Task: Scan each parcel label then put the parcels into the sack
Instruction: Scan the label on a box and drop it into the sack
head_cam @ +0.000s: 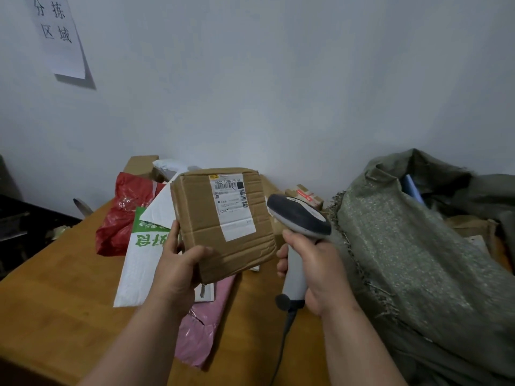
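The left hand [178,270] gripped the cardboard parcel [223,221], label [232,207] facing up, just left of the scanner [299,218] gripped by the right hand [320,270].

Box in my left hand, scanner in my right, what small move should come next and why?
Probably swing the scanner head a little left toward the label and scan. The left hand holds the box tilted up with the label facing you, and the right hand grips the scanner beside it, apparently aimed past the box's right edge. The sack lies open on the right for afterwards.
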`<state>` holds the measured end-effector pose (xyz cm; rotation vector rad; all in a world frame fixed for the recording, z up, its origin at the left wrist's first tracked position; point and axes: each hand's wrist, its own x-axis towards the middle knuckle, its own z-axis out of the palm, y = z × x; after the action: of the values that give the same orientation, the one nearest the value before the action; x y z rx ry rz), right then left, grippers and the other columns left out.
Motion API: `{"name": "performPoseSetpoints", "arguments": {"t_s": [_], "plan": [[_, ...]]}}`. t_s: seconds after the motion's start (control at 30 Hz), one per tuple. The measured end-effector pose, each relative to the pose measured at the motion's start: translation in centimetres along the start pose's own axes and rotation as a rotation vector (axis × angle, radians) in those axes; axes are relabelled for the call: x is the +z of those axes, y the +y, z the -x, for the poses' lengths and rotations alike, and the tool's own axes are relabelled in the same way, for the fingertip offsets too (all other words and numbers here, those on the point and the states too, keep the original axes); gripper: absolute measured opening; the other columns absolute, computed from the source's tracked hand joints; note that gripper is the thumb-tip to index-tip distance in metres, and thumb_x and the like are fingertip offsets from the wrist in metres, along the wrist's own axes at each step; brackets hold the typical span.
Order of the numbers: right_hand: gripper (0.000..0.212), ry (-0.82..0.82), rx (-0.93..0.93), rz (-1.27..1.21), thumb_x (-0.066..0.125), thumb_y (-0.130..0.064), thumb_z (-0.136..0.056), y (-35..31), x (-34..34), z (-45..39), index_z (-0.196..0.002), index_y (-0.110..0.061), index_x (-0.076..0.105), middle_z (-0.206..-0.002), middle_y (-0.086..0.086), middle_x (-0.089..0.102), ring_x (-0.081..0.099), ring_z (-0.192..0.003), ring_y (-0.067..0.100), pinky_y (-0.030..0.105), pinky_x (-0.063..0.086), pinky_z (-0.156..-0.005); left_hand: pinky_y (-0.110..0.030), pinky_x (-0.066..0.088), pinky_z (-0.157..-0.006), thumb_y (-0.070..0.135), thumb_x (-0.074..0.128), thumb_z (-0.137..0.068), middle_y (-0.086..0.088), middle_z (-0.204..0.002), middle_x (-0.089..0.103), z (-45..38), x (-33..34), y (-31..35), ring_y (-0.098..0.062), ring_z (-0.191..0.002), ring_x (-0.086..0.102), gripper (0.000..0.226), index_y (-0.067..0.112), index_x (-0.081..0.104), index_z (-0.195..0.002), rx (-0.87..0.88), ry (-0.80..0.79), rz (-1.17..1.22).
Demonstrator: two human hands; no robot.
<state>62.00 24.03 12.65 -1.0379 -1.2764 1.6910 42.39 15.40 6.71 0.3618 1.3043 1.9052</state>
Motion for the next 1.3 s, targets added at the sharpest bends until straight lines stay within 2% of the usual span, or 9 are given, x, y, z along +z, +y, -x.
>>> {"name": "performPoseSetpoints", "arguments": {"t_s": [0.1,0.23,0.37,0.53,0.73,0.97,1.1,1.17,1.3], "plan": [[0.012,-0.047,-0.049,0.052,0.071,-0.02,-0.091,-0.4,0.6,0.8,-0.092,-0.008,0.069,-0.068,0.007,0.066,0.062,-0.057,0.019,0.033,0.051,-0.055,-0.032,0.057,-0.056,-0.007,0.066,-0.08,0.005,-0.124,0.064,0.4,0.1,0.1,-0.02,-0.089,0.073,0.095,0.049,0.033,-0.148,-0.003,-0.016,0.005],[0.011,-0.092,-0.046,0.069,0.07,-0.019,-0.091,-0.8,0.8,1.5,-0.087,-0.009,0.069,-0.068,0.008,0.065,0.062,-0.058,0.019,0.034,0.051,-0.056,-0.031,0.058,-0.057,-0.006,0.066,-0.08,0.001,-0.128,0.061,0.8,-0.1,0.2,-0.027,-0.103,0.066,0.095,0.048,0.031,-0.149,0.0,-0.03,-0.002],[0.02,-0.118,-0.069,0.142,0.07,-0.022,-0.091,-1.1,0.8,2.0,-0.077,-0.009,0.068,-0.065,0.005,0.066,0.063,-0.056,0.016,0.029,0.052,-0.053,-0.031,0.059,-0.057,-0.006,0.066,-0.081,0.001,-0.128,0.061,1.1,-0.3,0.1,-0.027,-0.105,0.064,0.095,0.048,0.03,-0.15,-0.001,-0.039,-0.011],[0.02,-0.122,-0.103,0.216,0.07,-0.023,-0.092,-1.3,0.7,2.4,-0.075,-0.011,0.067,-0.063,0.001,0.067,0.063,-0.055,0.013,0.024,0.051,-0.052,-0.032,0.059,-0.058,-0.004,0.068,-0.08,0.0,-0.129,0.06,1.1,-0.4,-0.2,-0.028,-0.107,0.063,0.094,0.048,0.031,-0.149,-0.012,-0.054,-0.005],[0.018,-0.1,-0.13,0.222,0.071,-0.022,-0.091,-1.5,0.5,2.5,-0.077,-0.011,0.068,-0.061,0.001,0.065,0.062,-0.054,0.013,0.021,0.049,-0.05,-0.033,0.06,-0.059,-0.004,0.069,-0.079,0.0,-0.128,0.059,1.2,-0.4,-0.4,-0.028,-0.106,0.063,0.094,0.05,0.033,-0.147,-0.012,-0.061,0.001],[0.016,-0.085,-0.12,0.204,0.072,-0.022,-0.091,-1.1,0.3,2.5,-0.079,-0.011,0.069,-0.063,0.002,0.067,0.062,-0.055,0.014,0.023,0.05,-0.05,-0.032,0.06,-0.058,-0.003,0.069,-0.079,0.001,-0.128,0.059,1.3,-0.5,-0.9,-0.027,-0.105,0.063,0.095,0.05,0.032,-0.148,-0.02,-0.058,-0.018],[0.012,-0.061,-0.103,0.217,0.071,-0.024,-0.091,-0.9,0.2,2.5,-0.089,-0.013,0.07,-0.066,-0.001,0.069,0.065,-0.058,0.012,0.021,0.051,-0.053,-0.032,0.059,-0.057,0.003,0.073,-0.071,0.001,-0.128,0.059,1.2,-0.6,-0.8,-0.028,-0.106,0.062,0.097,0.052,0.035,-0.145,-0.028,-0.074,-0.024],[0.012,-0.023,-0.097,0.22,0.071,-0.025,-0.091,-0.9,0.0,2.5,-0.09,-0.013,0.07,-0.066,-0.002,0.07,0.066,-0.058,0.01,0.019,0.051,-0.054,-0.035,0.06,-0.06,0.005,0.074,-0.07,-0.001,-0.13,0.058,1.0,-0.3,-0.5,-0.029,-0.108,0.061,0.093,0.051,0.038,-0.143,-0.017,-0.094,-0.032],[0.011,0.067,-0.103,0.225,0.07,-0.026,-0.091,-1.5,-1.5,2.5,-0.089,-0.014,0.07,-0.064,-0.005,0.07,0.066,-0.056,0.006,0.018,0.051,-0.053,-0.042,0.061,-0.069,0.01,0.076,-0.063,-0.003,-0.134,0.058,0.7,2.2,0.5,-0.027,-0.107,0.066,0.098,0.047,0.038,-0.146,0.025,-0.143,-0.044]]}}
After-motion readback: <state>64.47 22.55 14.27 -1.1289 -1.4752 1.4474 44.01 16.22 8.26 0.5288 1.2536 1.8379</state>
